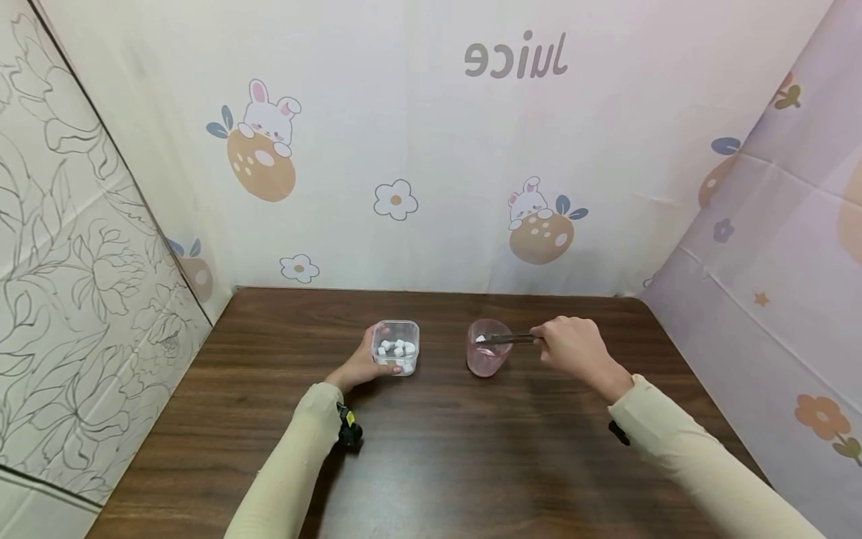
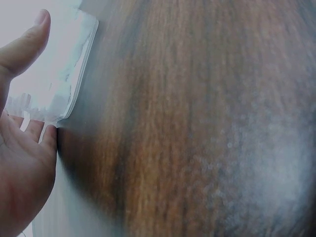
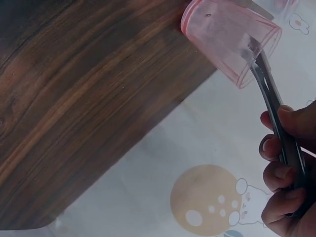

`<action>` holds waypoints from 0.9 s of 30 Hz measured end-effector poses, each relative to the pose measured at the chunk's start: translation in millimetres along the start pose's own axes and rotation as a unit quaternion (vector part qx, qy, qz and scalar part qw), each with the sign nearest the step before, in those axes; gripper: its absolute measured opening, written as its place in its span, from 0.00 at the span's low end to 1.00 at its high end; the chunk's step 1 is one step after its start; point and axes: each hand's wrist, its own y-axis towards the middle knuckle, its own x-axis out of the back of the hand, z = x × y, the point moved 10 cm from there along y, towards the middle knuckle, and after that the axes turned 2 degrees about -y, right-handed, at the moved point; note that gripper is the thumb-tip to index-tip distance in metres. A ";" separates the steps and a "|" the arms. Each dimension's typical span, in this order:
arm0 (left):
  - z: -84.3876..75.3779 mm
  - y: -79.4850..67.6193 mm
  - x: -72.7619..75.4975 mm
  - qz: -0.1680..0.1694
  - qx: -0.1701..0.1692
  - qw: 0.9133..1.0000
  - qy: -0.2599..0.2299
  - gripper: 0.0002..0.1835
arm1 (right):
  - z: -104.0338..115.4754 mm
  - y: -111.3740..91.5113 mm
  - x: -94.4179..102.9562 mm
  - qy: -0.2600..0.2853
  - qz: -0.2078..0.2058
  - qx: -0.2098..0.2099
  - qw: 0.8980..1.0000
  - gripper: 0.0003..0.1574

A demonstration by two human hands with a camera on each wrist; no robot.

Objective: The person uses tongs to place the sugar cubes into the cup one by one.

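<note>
My left hand (image 1: 360,367) grips a clear square plastic container (image 1: 396,329), its thumb on the near side. Several small white cubes (image 1: 399,349) lie in the container. To the right stands a pink see-through cup (image 1: 486,365), upright on the table. My right hand (image 1: 569,343) holds dark tongs (image 1: 509,339), which reach over the cup's rim from the right. At the tongs' tips is a white cube (image 1: 480,338), inside the mouth of the cup. In the right wrist view, fingers and thumb wrap around the tongs (image 3: 274,101), whose tips are within the cup (image 3: 222,37).
Everything stands on a dark brown wooden table (image 1: 431,449). A patterned white wall covering (image 1: 431,150) rises behind its back edge, with more panels at both sides. A black device (image 1: 349,430) is strapped to the left wrist.
</note>
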 end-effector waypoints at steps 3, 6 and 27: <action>10.1 4.4 0.3 -0.007 0.001 1.000 0.001 0.54 | 0.0 4.3 -6.1 -0.003 0.011 -0.003 1.000 0.10; 11.0 4.4 0.0 -0.010 0.002 1.000 0.002 0.54 | 0.5 8.7 -9.9 -0.006 0.020 -0.009 1.000 0.09; 8.8 2.2 1.5 -0.017 0.004 1.000 0.013 0.54 | 14.7 25.3 -25.9 -0.024 0.074 -0.005 0.997 0.02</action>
